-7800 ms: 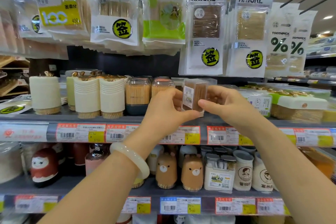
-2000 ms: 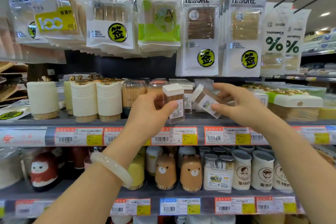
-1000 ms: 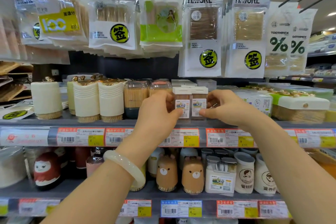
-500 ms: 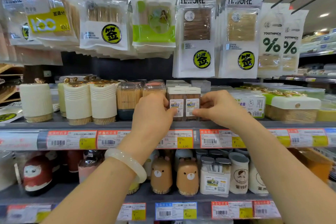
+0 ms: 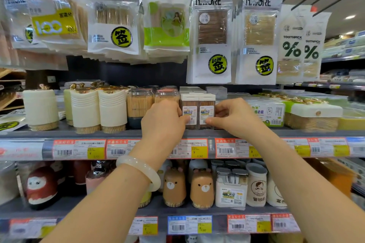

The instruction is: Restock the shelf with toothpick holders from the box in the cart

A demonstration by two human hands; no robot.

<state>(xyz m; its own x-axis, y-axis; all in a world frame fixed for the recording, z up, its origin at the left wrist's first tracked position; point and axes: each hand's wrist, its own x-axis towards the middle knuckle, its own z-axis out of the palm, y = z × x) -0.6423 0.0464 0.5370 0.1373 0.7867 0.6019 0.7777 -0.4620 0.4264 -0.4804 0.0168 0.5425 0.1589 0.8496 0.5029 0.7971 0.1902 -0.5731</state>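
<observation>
Both hands are raised to the grey metal shelf: the left hand is curled against the left of two small clear rectangular toothpick holders with white lids, its thumb on the label, and the right hand is pinched against the right one. The pair is set upright, side by side and touching, at the shelf's front edge, between the round clear jars of pale toothpicks and the flat white-and-green packs. More white lids are seen behind, so this row is judged partly filled. Neither the cart nor the box is shown, so the stock left cannot be told; release and a return for more are presumably due.
</observation>
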